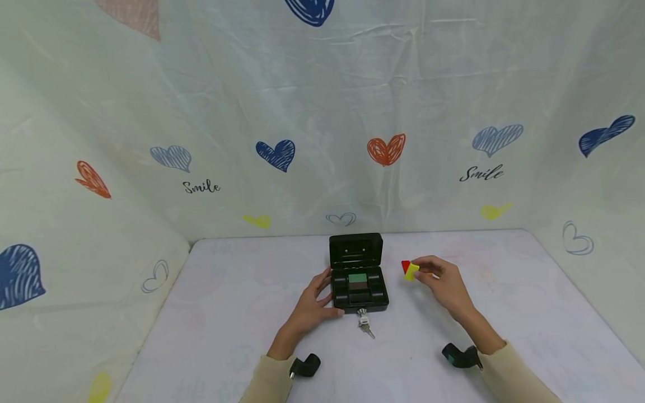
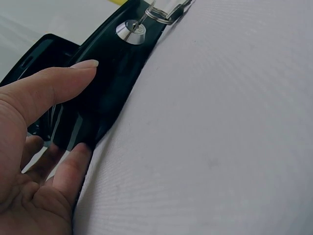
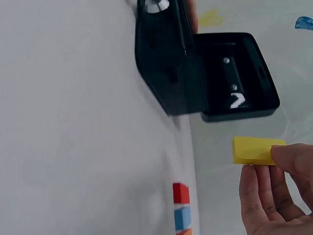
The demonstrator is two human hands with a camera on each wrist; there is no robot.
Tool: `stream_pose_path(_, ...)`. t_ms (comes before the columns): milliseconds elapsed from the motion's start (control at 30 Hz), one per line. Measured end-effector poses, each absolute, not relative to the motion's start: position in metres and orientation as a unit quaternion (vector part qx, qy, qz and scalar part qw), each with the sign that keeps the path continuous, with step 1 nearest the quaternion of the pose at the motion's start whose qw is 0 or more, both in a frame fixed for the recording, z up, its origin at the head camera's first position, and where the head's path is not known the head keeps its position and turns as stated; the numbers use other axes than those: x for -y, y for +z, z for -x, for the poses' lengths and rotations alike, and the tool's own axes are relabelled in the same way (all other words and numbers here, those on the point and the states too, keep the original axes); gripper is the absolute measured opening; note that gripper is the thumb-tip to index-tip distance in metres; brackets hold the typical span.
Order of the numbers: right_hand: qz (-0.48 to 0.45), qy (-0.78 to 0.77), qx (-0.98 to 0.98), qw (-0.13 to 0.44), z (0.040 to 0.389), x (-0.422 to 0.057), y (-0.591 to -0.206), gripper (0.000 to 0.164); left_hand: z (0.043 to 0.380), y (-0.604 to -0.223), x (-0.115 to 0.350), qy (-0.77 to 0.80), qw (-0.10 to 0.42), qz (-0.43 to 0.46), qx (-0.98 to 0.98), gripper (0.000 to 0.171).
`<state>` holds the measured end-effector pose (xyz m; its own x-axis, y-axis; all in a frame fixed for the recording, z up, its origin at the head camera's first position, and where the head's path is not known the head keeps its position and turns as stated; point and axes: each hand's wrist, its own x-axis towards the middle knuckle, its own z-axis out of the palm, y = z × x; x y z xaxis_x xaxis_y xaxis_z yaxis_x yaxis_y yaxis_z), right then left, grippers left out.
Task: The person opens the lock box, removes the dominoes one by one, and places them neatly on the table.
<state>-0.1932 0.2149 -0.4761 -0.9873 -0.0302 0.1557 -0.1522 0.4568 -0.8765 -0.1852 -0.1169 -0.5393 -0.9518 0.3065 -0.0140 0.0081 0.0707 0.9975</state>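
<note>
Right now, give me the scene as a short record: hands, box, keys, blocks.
Left hand: grips the black box at a front corner
Right hand: pinches the yellow block, clear of the box
Lid: raised
Inside box: green piece, brown piece
Keys: on a ring at the front lock
On table: red block, blue block, orange block

Pale sheet [image 1: 322, 106] with coloured hearts [image 1: 276, 155] and "Smile" lettering [image 1: 201, 187] behind white table [image 1: 242, 296]
</note>
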Motion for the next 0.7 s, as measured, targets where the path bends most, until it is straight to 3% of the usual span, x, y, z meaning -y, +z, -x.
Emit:
stream_pose_path(433,-0.036,0.507,0.857,0.085,0.196,-0.256,-0.491,0.028,0.185,-0.54,0.116,0.668,0.106,-0.11,-0.728,0.107)
stream_pose_path(700,-0.015,0.495,0.866,0.069,0.203,-0.272,-0.493,0.029,0.185,-0.54,0.116,0.663,0.107,-0.11,-0.732,0.108)
